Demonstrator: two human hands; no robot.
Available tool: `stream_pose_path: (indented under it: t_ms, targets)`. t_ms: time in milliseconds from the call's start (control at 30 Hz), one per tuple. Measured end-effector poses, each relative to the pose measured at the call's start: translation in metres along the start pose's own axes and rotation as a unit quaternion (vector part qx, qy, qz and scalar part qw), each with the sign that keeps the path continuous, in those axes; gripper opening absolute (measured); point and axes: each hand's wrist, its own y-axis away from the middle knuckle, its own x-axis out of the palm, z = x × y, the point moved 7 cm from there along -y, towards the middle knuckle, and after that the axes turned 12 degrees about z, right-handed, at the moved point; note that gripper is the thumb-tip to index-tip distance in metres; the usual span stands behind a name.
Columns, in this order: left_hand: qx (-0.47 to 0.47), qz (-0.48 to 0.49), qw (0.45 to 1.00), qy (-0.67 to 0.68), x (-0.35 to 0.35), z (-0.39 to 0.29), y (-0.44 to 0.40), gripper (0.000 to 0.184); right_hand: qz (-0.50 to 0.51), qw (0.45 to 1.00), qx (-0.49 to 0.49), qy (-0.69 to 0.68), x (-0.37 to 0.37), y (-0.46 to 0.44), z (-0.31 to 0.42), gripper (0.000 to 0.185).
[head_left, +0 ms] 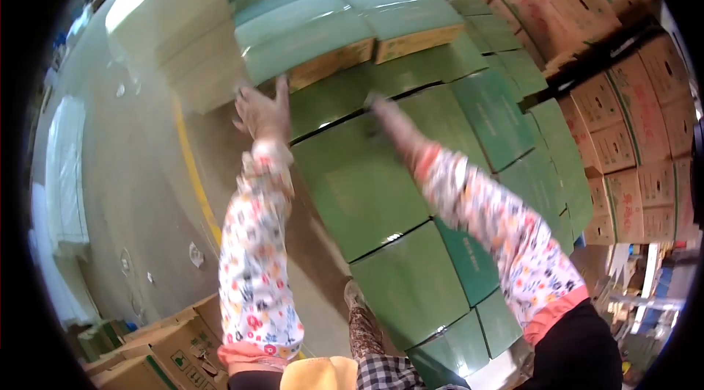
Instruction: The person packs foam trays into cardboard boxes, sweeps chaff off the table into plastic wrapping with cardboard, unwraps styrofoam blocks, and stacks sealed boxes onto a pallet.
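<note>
My left hand (264,113) is stretched forward with its fingers spread and nothing in it. It is beside the near left corner of a raised green box (304,41), whose side facing me is brown cardboard; whether they touch I cannot tell. Motion smears my right hand (396,126), which is above the lower layer of green boxes (359,184); its fingers are not clear. Another raised green box (411,27) sits to the right of the first. Flowered sleeves cover both my forearms.
Brown cartons (623,111) with red print are stacked along the right. A yellow floor line (192,162) runs left of the green stack. Open brown cartons (176,353) stand at the lower left. A white wrapped bundle (67,177) lies at the far left.
</note>
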Motion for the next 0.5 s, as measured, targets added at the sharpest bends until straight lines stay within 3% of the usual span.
stream_pose_path:
  t_ms: [67,100,133,200,267,333,433,500]
  targets:
    - [0.201,-0.019,0.979,0.031,0.008,-0.048,0.090,0.085,0.131,0.985,-0.031,0.106,0.013,0.078,-0.048,0.067]
    - [0.273,-0.013,0.962,0.023,0.023,-0.066,0.143,0.074,0.106,0.953,-0.095,0.268,0.015,0.140,-0.041,0.070]
    - [0.331,0.015,0.943,0.002,0.045,-0.082,0.207,0.073,0.111,0.940,-0.141,0.290,0.013,0.205,-0.026,0.073]
    - [0.415,0.193,0.883,0.104,0.051,-0.161,0.314,0.071,0.038,0.956,-0.126,0.261,-0.033,0.314,-0.025,0.071]
    - [0.471,0.313,0.809,0.160,0.060,-0.228,0.419,0.071,-0.048,0.985,-0.124,0.110,-0.102,0.430,-0.047,0.064]
    - [0.520,0.405,0.731,0.178,0.075,-0.288,0.527,0.069,-0.226,0.966,-0.104,-0.067,-0.182,0.548,-0.083,0.054]
    - [0.486,0.550,0.643,0.218,0.124,-0.354,0.699,0.063,-0.373,0.843,-0.202,-0.332,-0.308,0.710,-0.161,0.038]
    - [0.470,0.635,0.578,0.204,0.184,-0.367,0.810,0.063,-0.472,0.745,-0.218,-0.419,-0.375,0.809,-0.213,0.033]
